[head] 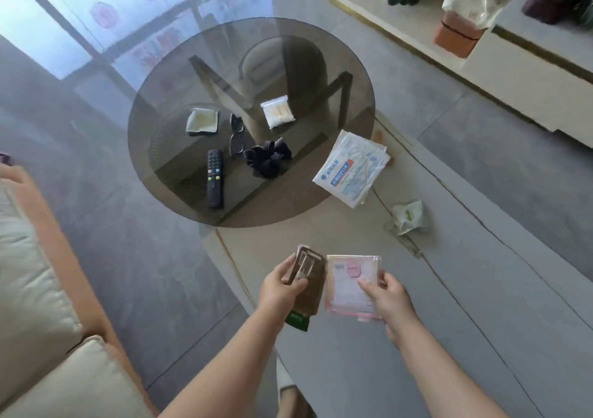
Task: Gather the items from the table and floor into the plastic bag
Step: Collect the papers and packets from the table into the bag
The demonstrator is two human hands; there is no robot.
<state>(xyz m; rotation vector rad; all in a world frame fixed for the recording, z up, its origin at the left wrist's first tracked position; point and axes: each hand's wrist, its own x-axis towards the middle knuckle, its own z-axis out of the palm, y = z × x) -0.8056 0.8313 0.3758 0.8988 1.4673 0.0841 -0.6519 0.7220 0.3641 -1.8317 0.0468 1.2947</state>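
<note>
The left hand (282, 284) was closed around a brown flat packet (309, 284), thumb across its front and fingers behind, with a green tab showing at the packet's lower end. The right hand (390, 295) pinched a clear plastic bag (348, 281) with a pink label and a pink strip along its lower edge, thumb on the front face and fingers at the right edge. Packet and bag were held side by side above the floor (481, 289), their near edges touching or almost so; it could not be told which. Beyond them stood a round smoked-glass counter (167, 96). On it lay a black remote control (215, 178), a pair of dark-framed glasses (236, 140) just beside the remote's far end, a black scrunchie (269, 158) touching or nearly touching the glasses, a small pale square pad (202, 121) toward the left, and a clear pouch of white sticks (277, 111) farther back. A white pack with a blue label (351, 169) lay tilted across the counter's right rim, partly hanging beyond it. On the floor to the right of the counter sat a crumpled pale wrapper (410, 217), well apart from both hands. A cream sofa (41, 305) with an orange edge filled the lower left, and a low pale cabinet (529, 80) ran along the upper right, carrying a dark plant, a bag and an orange box.
</note>
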